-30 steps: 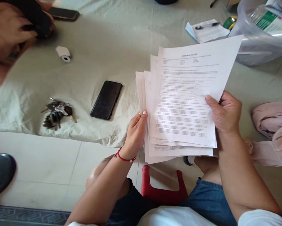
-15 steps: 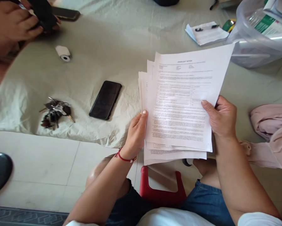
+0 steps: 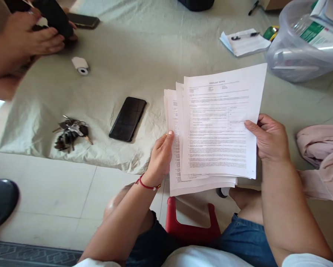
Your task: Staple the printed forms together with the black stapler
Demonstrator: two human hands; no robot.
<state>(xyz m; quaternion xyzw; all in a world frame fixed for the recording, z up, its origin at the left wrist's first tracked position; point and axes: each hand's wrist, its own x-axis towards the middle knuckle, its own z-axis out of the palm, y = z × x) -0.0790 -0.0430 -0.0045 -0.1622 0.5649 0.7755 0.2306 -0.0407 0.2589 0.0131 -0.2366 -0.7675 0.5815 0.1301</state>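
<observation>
A loose stack of printed sheets (image 3: 219, 148) is held over the front edge of the cloth-covered table. My left hand (image 3: 163, 150) grips the stack's left edge, thumb on top and the other fingers mostly behind the paper. On the right edge, my right hand (image 3: 270, 137) pinches the top sheets between thumb and fingers. The uppermost page bears a heading, dense text and a small table. Lower sheets fan out to the left and below it. A black phone (image 3: 127, 118) lies left of my left hand, with a bunch of keys (image 3: 73, 133) farther left.
At the upper left another person's hand (image 3: 34, 39) holds a dark object near a second phone (image 3: 84, 21). A white paper roll (image 3: 80, 66), a notepad with pen (image 3: 245, 42) and a clear plastic bin (image 3: 297, 63) stand on the table. Pink cloth (image 3: 322, 144) lies right; a red stool (image 3: 192, 230) is below.
My right hand has shifted right, drawing the upper sheets with it. More of the lower sheets now shows at the left. The view has moved slightly.
</observation>
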